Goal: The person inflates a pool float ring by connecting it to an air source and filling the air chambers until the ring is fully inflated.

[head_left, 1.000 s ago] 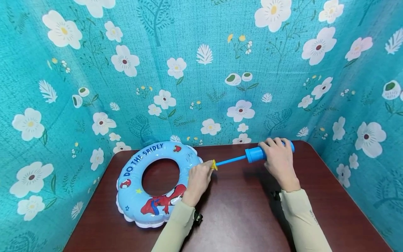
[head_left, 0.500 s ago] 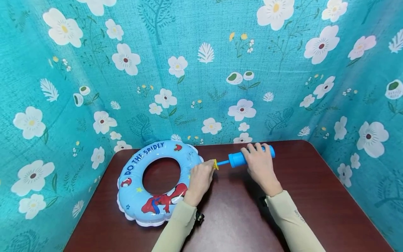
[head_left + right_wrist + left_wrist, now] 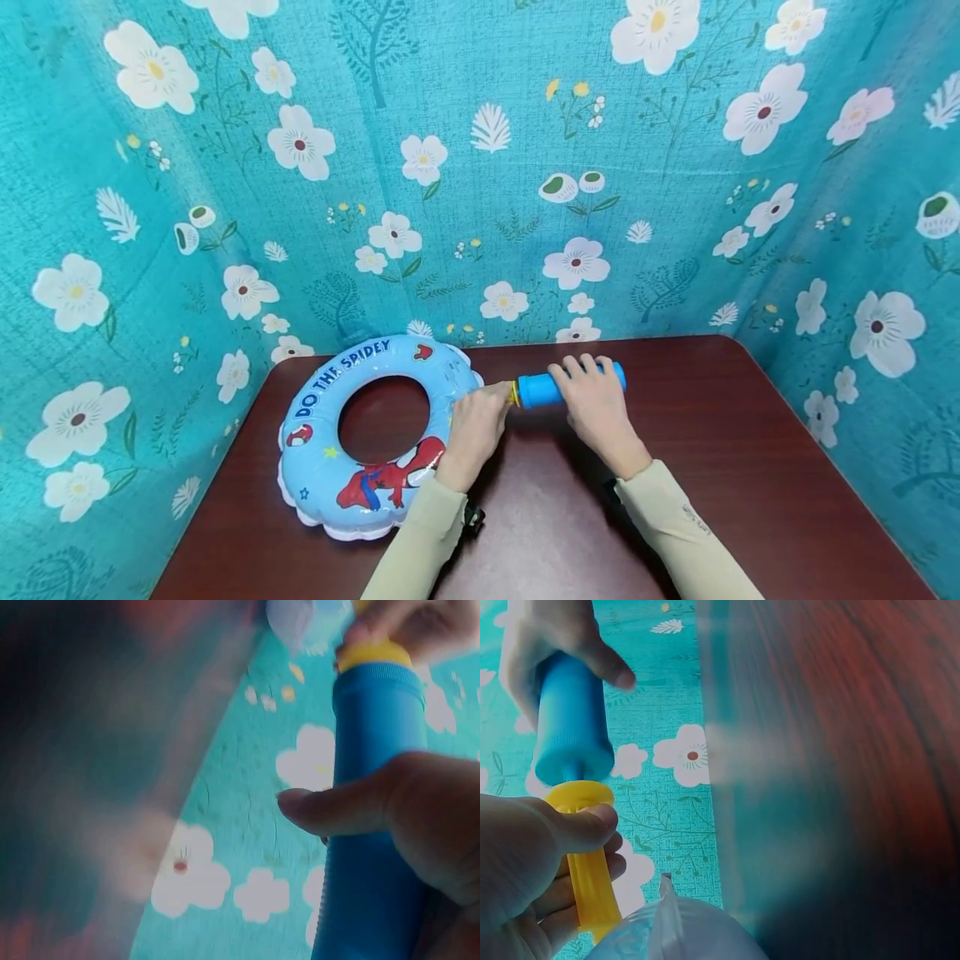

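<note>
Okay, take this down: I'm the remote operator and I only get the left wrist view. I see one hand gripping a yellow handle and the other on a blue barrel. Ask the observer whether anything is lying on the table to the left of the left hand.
Observer: Yes. In the head view, a light-blue inflatable ring lettered DO THE SPIDEY lies on the table to the left of the left hand.
Operator: I can't see past the right hand. Does the blue barrel stop there?
Observer: No. The head view shows its far end sticking out beyond that hand.
</note>
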Action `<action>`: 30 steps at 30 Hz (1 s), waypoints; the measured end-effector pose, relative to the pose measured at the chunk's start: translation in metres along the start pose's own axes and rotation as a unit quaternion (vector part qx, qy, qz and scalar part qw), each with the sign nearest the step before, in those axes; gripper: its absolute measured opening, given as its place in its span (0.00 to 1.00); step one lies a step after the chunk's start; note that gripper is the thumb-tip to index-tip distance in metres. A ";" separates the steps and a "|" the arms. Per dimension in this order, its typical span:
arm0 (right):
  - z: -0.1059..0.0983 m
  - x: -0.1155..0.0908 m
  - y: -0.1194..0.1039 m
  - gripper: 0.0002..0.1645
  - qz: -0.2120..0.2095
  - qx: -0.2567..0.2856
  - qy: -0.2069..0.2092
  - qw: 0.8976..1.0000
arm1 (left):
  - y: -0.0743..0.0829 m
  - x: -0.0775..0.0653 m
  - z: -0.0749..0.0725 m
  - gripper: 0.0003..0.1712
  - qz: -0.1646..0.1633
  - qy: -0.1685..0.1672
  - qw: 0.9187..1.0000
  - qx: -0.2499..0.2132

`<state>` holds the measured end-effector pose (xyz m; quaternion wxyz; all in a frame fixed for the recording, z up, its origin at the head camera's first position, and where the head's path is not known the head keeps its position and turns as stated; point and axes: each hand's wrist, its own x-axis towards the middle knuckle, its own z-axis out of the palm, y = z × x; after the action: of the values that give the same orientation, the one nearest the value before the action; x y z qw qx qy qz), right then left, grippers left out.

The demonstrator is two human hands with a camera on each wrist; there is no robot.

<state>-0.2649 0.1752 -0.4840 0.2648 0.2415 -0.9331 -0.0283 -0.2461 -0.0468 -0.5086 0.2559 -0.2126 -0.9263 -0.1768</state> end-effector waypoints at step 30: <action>-0.022 -0.018 0.081 0.34 0.072 0.036 0.017 0.997 | 0.005 0.001 -0.001 0.09 0.005 0.006 1.000 0.022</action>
<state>-0.2755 0.2562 -0.4591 0.2734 0.1834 -0.9438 0.0290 -0.2444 -0.0429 -0.5060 0.2669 -0.2103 -0.9273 -0.1568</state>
